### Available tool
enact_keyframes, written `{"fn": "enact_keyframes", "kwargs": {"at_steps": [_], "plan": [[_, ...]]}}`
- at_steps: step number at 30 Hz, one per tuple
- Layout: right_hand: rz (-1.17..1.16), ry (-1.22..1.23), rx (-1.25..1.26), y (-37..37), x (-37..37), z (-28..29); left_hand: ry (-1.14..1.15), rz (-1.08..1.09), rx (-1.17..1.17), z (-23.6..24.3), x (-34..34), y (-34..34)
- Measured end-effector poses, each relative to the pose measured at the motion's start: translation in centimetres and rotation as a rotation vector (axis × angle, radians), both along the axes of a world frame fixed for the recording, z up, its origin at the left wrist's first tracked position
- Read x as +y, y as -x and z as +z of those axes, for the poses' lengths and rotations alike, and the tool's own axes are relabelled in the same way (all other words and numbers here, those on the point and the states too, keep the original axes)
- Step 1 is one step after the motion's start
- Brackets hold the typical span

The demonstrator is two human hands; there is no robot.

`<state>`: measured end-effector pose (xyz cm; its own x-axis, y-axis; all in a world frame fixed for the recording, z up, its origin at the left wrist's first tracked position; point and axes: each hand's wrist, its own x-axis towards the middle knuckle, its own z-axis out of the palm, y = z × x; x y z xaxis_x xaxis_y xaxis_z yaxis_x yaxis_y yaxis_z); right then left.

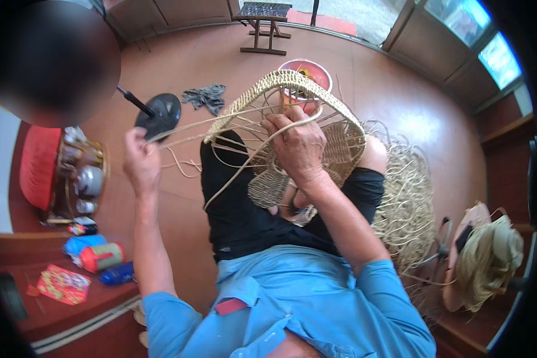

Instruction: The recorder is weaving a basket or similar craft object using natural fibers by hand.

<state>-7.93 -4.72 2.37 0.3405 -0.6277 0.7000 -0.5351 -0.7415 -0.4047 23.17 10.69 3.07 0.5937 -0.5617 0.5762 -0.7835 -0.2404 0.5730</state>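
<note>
A woven straw-coloured piece, perhaps a basket, rests across my knees. Its curved rim is tightly wrapped in cord, thin spokes cross its open middle, and petal-shaped woven panels fill part of it. My right hand is closed over the spokes near the centre, with a pale cord running under its fingers and curving down toward my left knee. Off to the left, my left hand pinches pale strands that stretch to the woven piece.
A large heap of loose cord lies right of my knee. Beyond the woven piece stands a pink basin. A black round stand base and a grey rag are on the floor at left. A folding stool stands farther off.
</note>
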Motion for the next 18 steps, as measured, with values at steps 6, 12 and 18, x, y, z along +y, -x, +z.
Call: {"fn": "enact_keyframes", "kwargs": {"at_steps": [6, 12, 18], "plan": [[0.011, 0.000, -0.093, -0.3, 0.5, 0.3, -0.048, -0.074, 0.227, -1.3, 9.5, -8.4], [0.083, -0.069, -0.035, -0.6, 0.5, -0.1, -0.085, 0.007, 0.000, 4.1, 8.4, -4.6], [0.052, -0.054, -0.121, -1.1, 0.0, -0.2, 0.116, 0.171, 0.351, 0.4, 12.7, -14.7]]}}
